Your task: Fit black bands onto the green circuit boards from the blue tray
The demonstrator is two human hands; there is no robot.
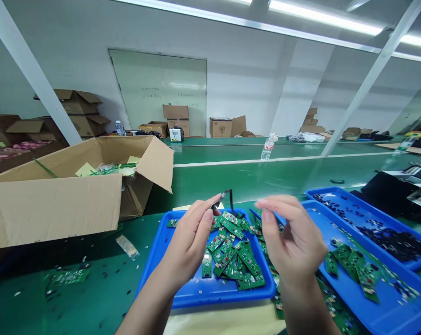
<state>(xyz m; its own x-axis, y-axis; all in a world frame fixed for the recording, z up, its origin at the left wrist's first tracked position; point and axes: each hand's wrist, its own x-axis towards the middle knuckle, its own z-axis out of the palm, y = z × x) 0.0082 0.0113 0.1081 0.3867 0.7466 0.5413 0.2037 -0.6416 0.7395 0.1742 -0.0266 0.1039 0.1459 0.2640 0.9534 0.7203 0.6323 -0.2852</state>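
Note:
My left hand (pixel 191 235) is raised above a blue tray (pixel 199 291) and pinches a small dark strip-like part (pixel 221 197) between thumb and fingertips. My right hand (pixel 294 237) hovers beside it, fingers curled and drawn together; whether it holds anything is hidden. Under both hands the tray holds a heap of several green circuit boards (pixel 236 256).
An open cardboard box (pixel 56 204) stands at the left on the green bench. Two more blue trays (pixel 381 298) (pixel 357 197) lie to the right, with boards and small dark parts. A water bottle (pixel 268 147) stands on the far bench. Scraps litter the surface near a loose board (pixel 70 277).

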